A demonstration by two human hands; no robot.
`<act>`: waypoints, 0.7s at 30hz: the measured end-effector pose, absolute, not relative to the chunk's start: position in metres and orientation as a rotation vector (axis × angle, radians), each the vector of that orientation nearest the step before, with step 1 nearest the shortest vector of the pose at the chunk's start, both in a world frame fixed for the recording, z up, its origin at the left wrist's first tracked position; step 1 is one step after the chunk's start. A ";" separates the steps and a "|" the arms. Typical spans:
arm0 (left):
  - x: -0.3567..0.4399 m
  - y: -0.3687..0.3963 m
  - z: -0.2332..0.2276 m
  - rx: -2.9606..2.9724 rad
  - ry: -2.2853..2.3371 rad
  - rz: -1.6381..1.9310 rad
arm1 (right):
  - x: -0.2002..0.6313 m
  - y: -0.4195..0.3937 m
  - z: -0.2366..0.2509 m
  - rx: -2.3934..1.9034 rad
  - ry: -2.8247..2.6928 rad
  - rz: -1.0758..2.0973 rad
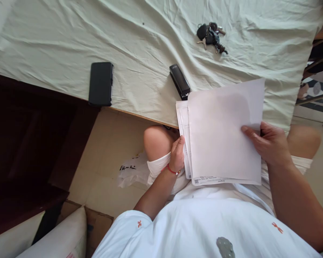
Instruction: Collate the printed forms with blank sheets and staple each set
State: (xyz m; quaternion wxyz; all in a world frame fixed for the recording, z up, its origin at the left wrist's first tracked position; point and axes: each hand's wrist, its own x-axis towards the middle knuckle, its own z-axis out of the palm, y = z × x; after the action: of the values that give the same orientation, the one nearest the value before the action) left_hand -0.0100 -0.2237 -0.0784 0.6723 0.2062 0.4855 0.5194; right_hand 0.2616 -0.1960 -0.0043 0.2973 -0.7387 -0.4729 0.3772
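Head camera: from afar I am watching the right hand (271, 141) pinching the papers (222, 139) at the edge of the table (140, 86), the left hand (177, 154) bracing their opposite side, its grip unclear, seemingly keeping loose sheets together.

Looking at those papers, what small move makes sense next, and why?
Probably nudge the lower sheets rightward: they stick out left of the top sheet, and the left hand rests at their edge while the right hand holds the opposite side.
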 end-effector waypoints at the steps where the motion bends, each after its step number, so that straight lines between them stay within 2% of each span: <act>1: -0.010 -0.224 -0.078 0.461 1.075 1.169 | 0.259 -0.196 -0.003 -1.953 -1.235 1.031; 21: -0.009 -0.221 -0.071 0.442 1.043 1.111 | 0.249 -0.192 -0.008 -1.978 -1.253 1.009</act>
State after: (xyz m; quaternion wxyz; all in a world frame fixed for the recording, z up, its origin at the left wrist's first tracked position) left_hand -0.0091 -0.2213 -0.0707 0.7014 0.1986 0.4686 0.4990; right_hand 0.2492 -0.1917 -0.0080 0.2916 -0.7420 -0.4701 0.3787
